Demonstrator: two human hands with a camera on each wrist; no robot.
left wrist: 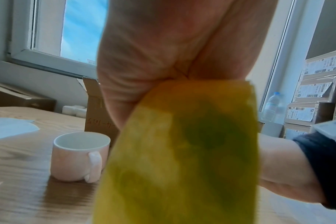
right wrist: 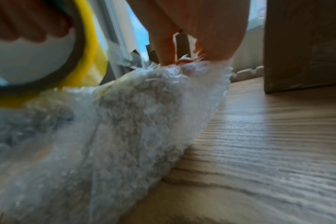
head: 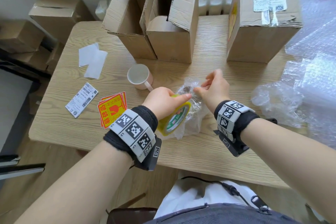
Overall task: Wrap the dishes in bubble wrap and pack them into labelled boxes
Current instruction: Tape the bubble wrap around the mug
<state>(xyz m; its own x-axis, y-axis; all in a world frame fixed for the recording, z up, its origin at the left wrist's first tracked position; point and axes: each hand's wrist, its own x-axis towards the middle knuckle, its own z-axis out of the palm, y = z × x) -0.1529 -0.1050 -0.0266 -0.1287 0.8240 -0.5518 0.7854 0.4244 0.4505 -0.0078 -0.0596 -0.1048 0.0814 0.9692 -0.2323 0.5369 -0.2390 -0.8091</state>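
A dish wrapped in bubble wrap (head: 190,103) (right wrist: 136,121) lies on the wooden table (head: 209,147) in front of me. My left hand (head: 167,100) grips a yellow roll of tape (head: 174,118) (left wrist: 182,151) (right wrist: 48,63) and holds it against the bundle's near left side. My right hand (head: 209,87) pinches the gathered top of the wrap (right wrist: 182,63) between its fingertips. A pink mug (head: 139,77) (left wrist: 79,156) stands bare and upright to the left of the bundle. What dish is inside the wrap is hidden.
Two open cardboard boxes (head: 154,20) stand at the back centre, a tall closed labelled box (head: 261,14) at the back right. Loose bubble wrap (head: 291,85) piles at the right edge. Red and yellow fragile stickers (head: 111,109), a shipping label (head: 81,99) and white papers (head: 92,60) lie at the left.
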